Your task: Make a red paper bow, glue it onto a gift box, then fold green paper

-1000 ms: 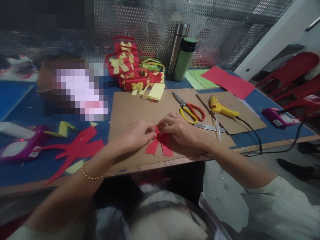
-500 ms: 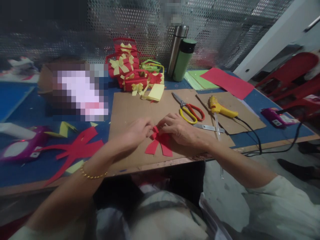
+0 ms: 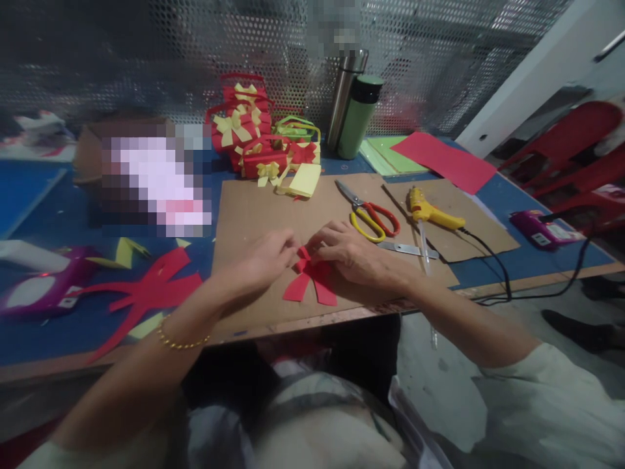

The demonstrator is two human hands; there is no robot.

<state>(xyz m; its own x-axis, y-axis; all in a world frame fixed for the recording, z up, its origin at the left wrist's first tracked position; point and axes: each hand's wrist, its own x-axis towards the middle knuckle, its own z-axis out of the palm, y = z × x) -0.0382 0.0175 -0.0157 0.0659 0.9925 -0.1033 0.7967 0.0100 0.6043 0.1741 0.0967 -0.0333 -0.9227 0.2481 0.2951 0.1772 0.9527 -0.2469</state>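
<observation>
A red paper bow lies on a brown cardboard sheet, its two tails pointing toward me. My left hand is closed, its fingertips pinching at the bow's upper left side. From the right, my right hand has its bent fingers closed on the bow's upper right side and partly hides it. Beyond my right hand are scissors with one yellow and one red handle. A metal blade-like tool lies next to my right wrist.
A yellow glue gun with a cord rests on the right. Red and yellow paper bags and two bottles stand at the back. Red paper pieces and a purple device lie left. Coloured sheets are back right.
The fingers of my left hand have shifted very slightly beside the bow. My right hand and the bow look the same.
</observation>
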